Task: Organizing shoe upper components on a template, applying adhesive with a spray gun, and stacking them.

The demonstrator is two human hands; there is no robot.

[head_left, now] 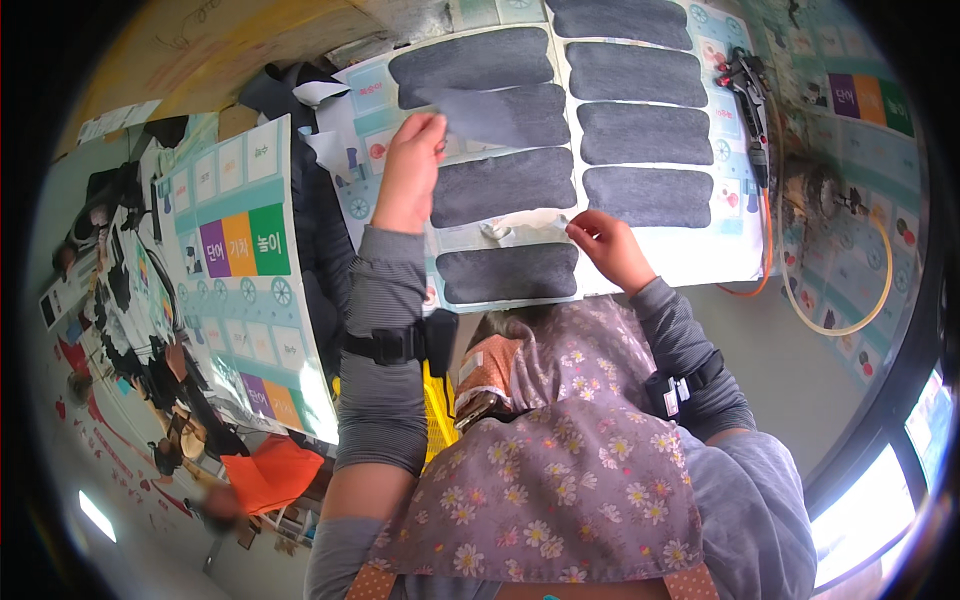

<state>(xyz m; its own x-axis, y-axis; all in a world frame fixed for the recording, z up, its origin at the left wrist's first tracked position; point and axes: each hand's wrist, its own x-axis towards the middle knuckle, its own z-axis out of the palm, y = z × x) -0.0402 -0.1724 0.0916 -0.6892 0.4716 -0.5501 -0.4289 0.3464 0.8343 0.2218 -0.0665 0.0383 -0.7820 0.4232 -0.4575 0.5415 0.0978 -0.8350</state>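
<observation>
head view, left hand [408, 178] pinching a blurred grey piece [482, 114], right hand [610, 248] pinching a pale strip [532, 227], dark pads [503, 186] around

Mauve daisy-print apron [580, 500], grey shirt [745, 490], 2 striped sleeves [385, 285], 2 black straps [393, 346].

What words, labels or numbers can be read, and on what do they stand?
Wording not copied here.
Left board: large white characters on purple, orange and green blocks, readable.
Right sheet: similar blocks, smaller.
Central board: small labels, too small to read.
Red markings, far left: too small.
</observation>
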